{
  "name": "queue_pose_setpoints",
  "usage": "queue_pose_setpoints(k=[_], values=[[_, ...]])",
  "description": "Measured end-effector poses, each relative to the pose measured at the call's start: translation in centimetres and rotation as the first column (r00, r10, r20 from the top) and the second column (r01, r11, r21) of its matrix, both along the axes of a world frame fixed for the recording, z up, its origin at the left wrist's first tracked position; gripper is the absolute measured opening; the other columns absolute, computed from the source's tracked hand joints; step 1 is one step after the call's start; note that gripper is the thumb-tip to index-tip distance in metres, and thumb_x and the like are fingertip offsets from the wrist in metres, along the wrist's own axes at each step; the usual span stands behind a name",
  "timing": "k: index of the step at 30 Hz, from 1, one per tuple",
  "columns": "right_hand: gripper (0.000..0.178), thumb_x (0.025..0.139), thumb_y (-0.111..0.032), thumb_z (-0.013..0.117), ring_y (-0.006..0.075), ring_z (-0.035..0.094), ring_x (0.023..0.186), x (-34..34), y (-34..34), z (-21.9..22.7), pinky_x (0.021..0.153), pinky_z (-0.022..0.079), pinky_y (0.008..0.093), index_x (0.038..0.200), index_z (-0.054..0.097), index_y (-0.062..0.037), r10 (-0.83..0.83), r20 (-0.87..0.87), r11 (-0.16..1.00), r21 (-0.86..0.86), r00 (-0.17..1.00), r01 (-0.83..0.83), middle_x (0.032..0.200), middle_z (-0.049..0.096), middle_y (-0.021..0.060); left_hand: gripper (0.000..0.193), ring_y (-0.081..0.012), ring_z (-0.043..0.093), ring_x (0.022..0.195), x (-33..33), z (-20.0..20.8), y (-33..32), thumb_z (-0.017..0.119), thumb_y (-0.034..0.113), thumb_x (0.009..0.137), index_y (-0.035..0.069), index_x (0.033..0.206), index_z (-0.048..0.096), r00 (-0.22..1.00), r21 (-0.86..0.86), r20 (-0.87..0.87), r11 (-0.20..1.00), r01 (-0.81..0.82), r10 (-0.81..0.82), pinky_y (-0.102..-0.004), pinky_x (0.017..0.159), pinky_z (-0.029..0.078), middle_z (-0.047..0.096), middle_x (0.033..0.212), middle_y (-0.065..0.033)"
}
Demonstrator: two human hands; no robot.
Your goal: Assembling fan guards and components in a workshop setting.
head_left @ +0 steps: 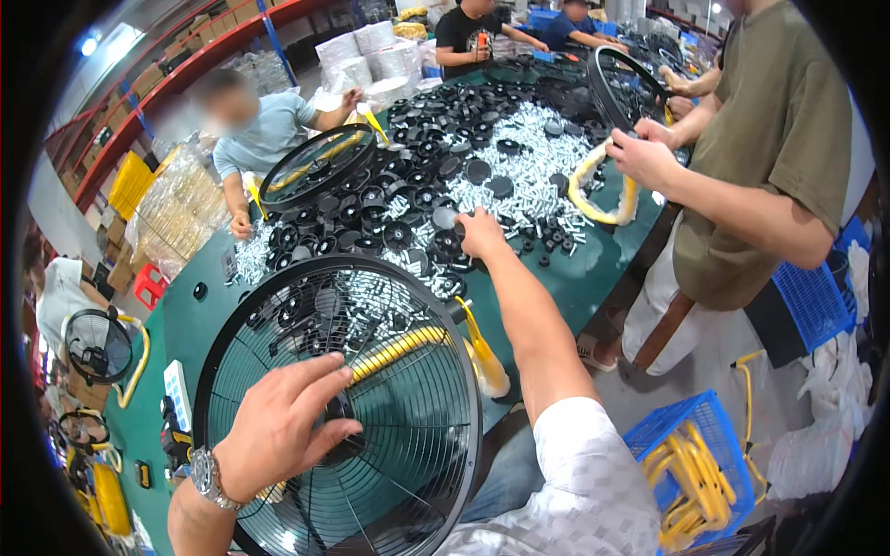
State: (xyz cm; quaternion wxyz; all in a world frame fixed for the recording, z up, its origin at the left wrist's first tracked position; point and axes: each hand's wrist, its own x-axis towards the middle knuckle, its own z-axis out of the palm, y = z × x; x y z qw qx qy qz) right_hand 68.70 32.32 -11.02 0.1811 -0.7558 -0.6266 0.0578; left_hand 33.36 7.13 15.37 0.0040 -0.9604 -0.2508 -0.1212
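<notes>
A large black round fan with a wire grille (408,500) stands tilted in front of me, a yellow tube showing behind its wires. My left hand (287,422), a metal watch at its wrist, lies over the grille's middle with thumb and fingers apart. Beyond the rim, my right hand (482,233) reaches into a pile of black round knobs (394,233), its fingers curled at the pile beside a grey disc (445,218). What those fingertips hold, if anything, is hidden. Silver screws (528,157) are heaped just past that hand.
The green table (584,292) carries the piles. A person in olive (769,139) at right holds a black ring and a yellow padded tube. Across, a person in light blue (264,120) is at another fan (320,167). A blue crate (691,463) of yellow tubes stands at lower right.
</notes>
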Motion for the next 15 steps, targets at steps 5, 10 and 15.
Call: queue_pose_setpoints(k=[5,10,15], values=[[0.052,0.074,-0.026,0.073,0.0356,0.059,0.106,0.6,-2.8,3.3,0.094,0.048,0.0424,0.123,0.058,-0.0169,0.041,-0.435,0.928,0.350,0.899,0.127,0.117,0.054,0.0184,0.047,-0.0312,0.065,0.097,-0.8,0.5,-0.4,0.079,0.026,0.077,0.004,0.114,0.061,0.999,0.000,0.042,1.000,-0.025,0.025,-0.0390,0.080,0.054,0.064,0.115,-0.0142],[0.067,0.089,-0.011,0.061,0.0319,0.065,0.104,-0.2,-11.8,13.1,0.080,0.058,0.0419,0.148,0.028,-0.0186,0.564,-0.797,0.798,0.593,-0.214,-0.105,0.126,0.056,0.0167,0.043,-0.0336,0.064,0.097,1.3,0.2,2.3,0.072,0.026,0.084,0.003,0.118,0.058,0.979,0.064,0.202,0.997,-0.044,0.030,-0.0393,0.081,0.054,0.063,0.110,-0.0147],[0.065,0.090,-0.010,0.056,0.0353,0.064,0.107,-4.8,-21.6,20.4,0.083,0.058,0.0433,0.149,0.027,-0.0109,0.516,-0.767,0.731,0.626,-0.382,-0.270,0.128,0.054,0.0190,0.075,-0.0410,0.057,0.113,7.2,0.3,4.0,0.076,0.030,0.080,0.002,0.140,0.039,0.895,0.039,0.442,0.998,0.044,-0.056,-0.0427,0.092,0.050,0.048,0.132,-0.0250]])
